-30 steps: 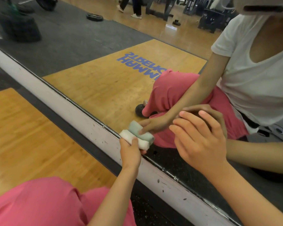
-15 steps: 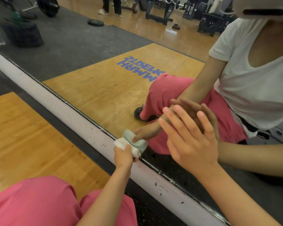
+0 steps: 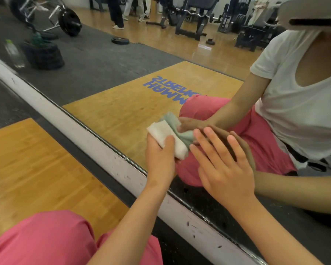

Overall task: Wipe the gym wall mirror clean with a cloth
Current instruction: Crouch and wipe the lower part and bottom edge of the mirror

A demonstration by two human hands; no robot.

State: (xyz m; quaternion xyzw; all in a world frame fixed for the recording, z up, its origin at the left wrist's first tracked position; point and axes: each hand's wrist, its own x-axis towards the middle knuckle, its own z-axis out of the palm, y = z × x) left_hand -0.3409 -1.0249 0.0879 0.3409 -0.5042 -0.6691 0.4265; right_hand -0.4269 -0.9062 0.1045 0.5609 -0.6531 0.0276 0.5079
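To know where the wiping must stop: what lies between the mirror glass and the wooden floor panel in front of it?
In the head view, a scuffed white frame strip borders the mirror glass, then comes a dark rubber floor band.

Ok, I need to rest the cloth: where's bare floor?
The wooden floor left of the left hand, between the white mirror frame and the pink knee. Right of the cloth it's crowded: the right hand touches the mirror, fingers spread.
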